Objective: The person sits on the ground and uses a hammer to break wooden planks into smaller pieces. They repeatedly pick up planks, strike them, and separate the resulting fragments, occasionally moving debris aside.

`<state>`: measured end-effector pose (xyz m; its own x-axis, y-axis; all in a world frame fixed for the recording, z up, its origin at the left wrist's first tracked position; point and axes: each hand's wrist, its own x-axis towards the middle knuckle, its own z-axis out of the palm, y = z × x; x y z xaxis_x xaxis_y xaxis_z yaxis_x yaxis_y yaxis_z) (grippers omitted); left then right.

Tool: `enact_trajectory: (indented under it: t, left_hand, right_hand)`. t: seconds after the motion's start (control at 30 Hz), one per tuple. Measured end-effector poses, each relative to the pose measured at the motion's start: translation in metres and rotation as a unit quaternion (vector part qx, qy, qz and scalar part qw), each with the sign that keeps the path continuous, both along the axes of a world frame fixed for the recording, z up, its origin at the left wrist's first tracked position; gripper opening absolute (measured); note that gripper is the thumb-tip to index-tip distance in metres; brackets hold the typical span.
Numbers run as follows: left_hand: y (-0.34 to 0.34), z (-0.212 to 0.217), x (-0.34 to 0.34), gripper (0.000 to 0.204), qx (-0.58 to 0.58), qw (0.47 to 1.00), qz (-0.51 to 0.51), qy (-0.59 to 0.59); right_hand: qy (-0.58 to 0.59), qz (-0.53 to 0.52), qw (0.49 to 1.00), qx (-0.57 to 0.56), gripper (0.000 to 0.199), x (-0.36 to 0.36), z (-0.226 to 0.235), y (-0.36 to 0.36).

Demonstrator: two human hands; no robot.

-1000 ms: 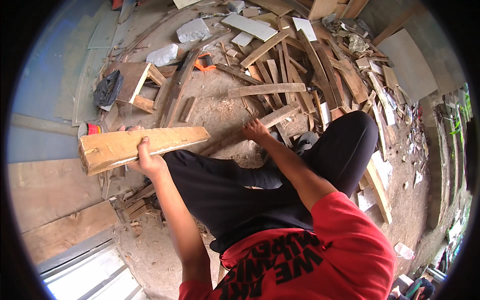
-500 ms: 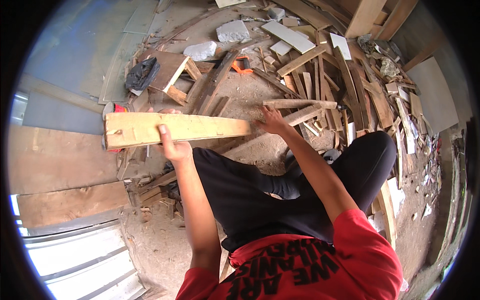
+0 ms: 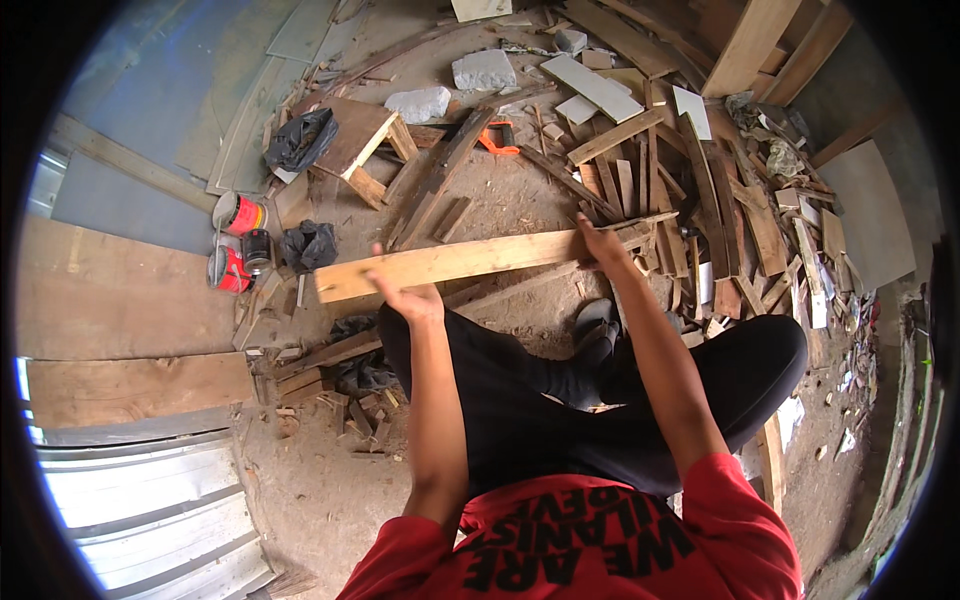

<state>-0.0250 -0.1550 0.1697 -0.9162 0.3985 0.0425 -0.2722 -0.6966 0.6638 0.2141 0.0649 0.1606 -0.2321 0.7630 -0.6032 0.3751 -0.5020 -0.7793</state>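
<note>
A long pale wooden plank (image 3: pixel 470 259) lies across in front of me, above my legs, its right end slightly farther away. My left hand (image 3: pixel 410 298) grips it near the left end, thumb on the near face and a fingertip showing past the far edge. At the right end my right hand (image 3: pixel 600 243) is closed on the plank; some of its fingers are hidden behind the wood. Below the plank, a longer timber (image 3: pixel 520 288) runs slantwise over the floor.
Scrap boards (image 3: pixel 700 190) heap up at the right. Ahead are an orange-handled saw (image 3: pixel 497 138), white blocks (image 3: pixel 484 70) and a small wooden stool-like piece (image 3: pixel 350 140). Red tins (image 3: pixel 238 214) and a black plastic bag (image 3: pixel 310 245) stand at the left, by the wall.
The plank has shifted right and slightly down, uncovering the tins and bag. My right hand, open beside the plank's end before, now holds it. My left hand has moved right with it.
</note>
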Motion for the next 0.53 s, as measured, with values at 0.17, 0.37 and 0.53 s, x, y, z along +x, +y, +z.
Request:
enact_trajectory:
  t: [0.17, 0.37, 0.53]
  left_hand:
    - [0.013, -0.041, 0.035, 0.097, -0.065, 0.964, -0.142, -0.217]
    - [0.038, -0.048, 0.069, 0.089, -0.151, 0.929, -0.202, -0.270]
    - [0.055, -0.064, 0.096, 0.073, -0.171, 0.888, -0.331, -0.271]
  right_hand:
    - [0.032, -0.126, 0.981, 0.143, 0.052, 0.099, -0.057, 0.059]
    - [0.122, -0.384, 0.911, 0.085, 0.062, 0.159, -0.095, 0.058]
    - [0.177, -0.459, 0.870, -0.037, 0.077, 0.165, -0.115, 0.039]
